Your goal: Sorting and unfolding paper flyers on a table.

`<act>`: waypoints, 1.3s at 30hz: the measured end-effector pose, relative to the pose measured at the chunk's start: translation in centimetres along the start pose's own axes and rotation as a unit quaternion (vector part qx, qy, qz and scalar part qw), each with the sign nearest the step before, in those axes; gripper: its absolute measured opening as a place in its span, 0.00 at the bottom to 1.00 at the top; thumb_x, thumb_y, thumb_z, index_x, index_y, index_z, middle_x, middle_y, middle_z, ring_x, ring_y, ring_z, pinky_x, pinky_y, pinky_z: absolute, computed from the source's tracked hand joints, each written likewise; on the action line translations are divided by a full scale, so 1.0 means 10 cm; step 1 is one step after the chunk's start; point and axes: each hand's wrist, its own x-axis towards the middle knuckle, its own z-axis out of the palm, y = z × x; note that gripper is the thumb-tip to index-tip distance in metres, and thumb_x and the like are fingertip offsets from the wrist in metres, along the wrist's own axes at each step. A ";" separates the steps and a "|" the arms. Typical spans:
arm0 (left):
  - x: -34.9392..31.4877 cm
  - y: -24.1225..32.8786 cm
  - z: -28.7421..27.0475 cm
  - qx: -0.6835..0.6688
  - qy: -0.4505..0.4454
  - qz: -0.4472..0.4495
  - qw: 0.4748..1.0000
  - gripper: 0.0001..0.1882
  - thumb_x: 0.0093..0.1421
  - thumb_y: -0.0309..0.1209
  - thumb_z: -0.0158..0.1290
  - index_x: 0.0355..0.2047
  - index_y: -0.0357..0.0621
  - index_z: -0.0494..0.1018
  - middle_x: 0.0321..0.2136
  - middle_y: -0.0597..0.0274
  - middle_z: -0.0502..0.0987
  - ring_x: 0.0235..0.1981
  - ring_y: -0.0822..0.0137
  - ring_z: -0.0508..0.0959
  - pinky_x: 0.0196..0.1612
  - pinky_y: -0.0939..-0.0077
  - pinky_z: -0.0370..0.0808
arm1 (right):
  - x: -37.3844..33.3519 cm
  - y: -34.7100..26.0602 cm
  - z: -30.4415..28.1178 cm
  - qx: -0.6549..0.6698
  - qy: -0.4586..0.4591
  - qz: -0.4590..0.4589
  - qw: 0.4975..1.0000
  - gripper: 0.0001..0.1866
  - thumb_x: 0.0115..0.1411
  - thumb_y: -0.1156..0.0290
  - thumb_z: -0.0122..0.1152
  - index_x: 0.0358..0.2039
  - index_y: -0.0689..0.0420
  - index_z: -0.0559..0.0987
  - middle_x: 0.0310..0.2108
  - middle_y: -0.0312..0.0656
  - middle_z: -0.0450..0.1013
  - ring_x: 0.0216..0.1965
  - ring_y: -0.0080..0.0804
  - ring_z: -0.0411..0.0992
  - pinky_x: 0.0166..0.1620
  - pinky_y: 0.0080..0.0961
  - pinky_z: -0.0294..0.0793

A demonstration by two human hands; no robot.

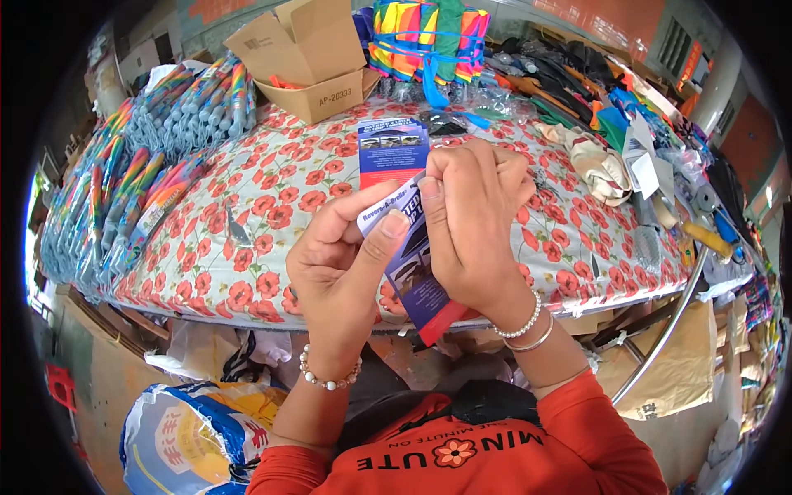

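A printed cardboard tag (pixel 421 299), purple with a white top and a red lower end, is held in front of me at a slant. My left hand (pixel 337 266) grips its upper left edge, with the thumb laid across the front. At the top of the tag my right hand (pixel 480 219) is closed in a pinch, its fingers curled; whether anything else is between them is hidden. Just beyond my hands lies a pile of matching printed tags (pixel 381 177) on the table's poppy-patterned cloth (pixel 272 214).
Wrapped rainbow umbrellas (pixel 194 103) are heaped on the left. An open cardboard box (pixel 318 95) and a tied bundle of multicoloured fabric (pixel 429 41) stand at the back. On the right are a beige cloth (pixel 590 161) and a yellow-handled tool (pixel 707 238). A sack (pixel 194 437) sits below left.
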 end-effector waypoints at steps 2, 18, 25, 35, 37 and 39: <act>-0.01 0.01 -0.01 0.019 -0.004 0.009 1.000 0.15 0.54 0.20 0.53 0.43 0.29 0.68 0.36 0.56 0.75 0.36 0.75 0.74 0.40 0.84 0.71 | 0.00 -0.02 0.01 -0.001 -0.003 -0.003 1.000 0.04 0.57 0.72 0.45 0.32 0.57 0.68 0.29 0.42 0.61 0.33 0.36 0.54 0.39 0.33 0.49; -0.19 -0.25 -0.23 0.106 0.040 0.126 0.986 0.10 0.61 0.25 0.43 0.40 0.32 0.67 0.37 0.54 0.73 0.36 0.72 0.72 0.42 0.79 0.69 | -0.22 -0.25 0.06 0.220 -0.064 0.018 0.973 0.04 0.58 0.73 0.43 0.33 0.57 0.67 0.28 0.37 0.63 0.31 0.34 0.59 0.37 0.31 0.49; -0.16 -0.12 -0.10 -0.080 0.056 0.037 0.995 0.05 0.61 0.25 0.44 0.34 0.35 0.67 0.34 0.56 0.72 0.30 0.75 0.71 0.36 0.82 0.69 | -0.27 -0.17 0.01 0.224 -0.123 0.059 0.965 0.05 0.58 0.70 0.43 0.34 0.56 0.67 0.28 0.37 0.63 0.31 0.32 0.60 0.37 0.30 0.49; -0.12 -0.08 -0.17 -0.174 0.045 -0.067 0.981 0.09 0.60 0.25 0.46 0.39 0.34 0.67 0.34 0.55 0.73 0.26 0.75 0.71 0.28 0.86 0.66 | -0.26 -0.10 -0.03 0.201 -0.157 0.045 0.966 0.10 0.52 0.76 0.49 0.36 0.56 0.68 0.31 0.37 0.66 0.34 0.34 0.62 0.36 0.33 0.48; -0.11 -0.12 -0.31 -0.185 -0.013 -0.080 0.979 0.09 0.58 0.25 0.47 0.39 0.34 0.68 0.35 0.56 0.73 0.27 0.75 0.71 0.29 0.86 0.66 | -0.22 -0.10 -0.04 0.195 -0.163 0.032 0.967 0.12 0.49 0.77 0.50 0.36 0.55 0.69 0.31 0.38 0.66 0.34 0.34 0.61 0.36 0.33 0.49; -0.09 -0.12 -0.39 -0.190 -0.038 -0.082 0.978 0.09 0.58 0.25 0.48 0.39 0.34 0.69 0.35 0.56 0.73 0.27 0.75 0.71 0.29 0.86 0.66 | -0.17 -0.10 -0.09 0.168 -0.173 0.001 0.970 0.08 0.51 0.75 0.49 0.35 0.56 0.68 0.30 0.38 0.65 0.34 0.35 0.61 0.37 0.32 0.49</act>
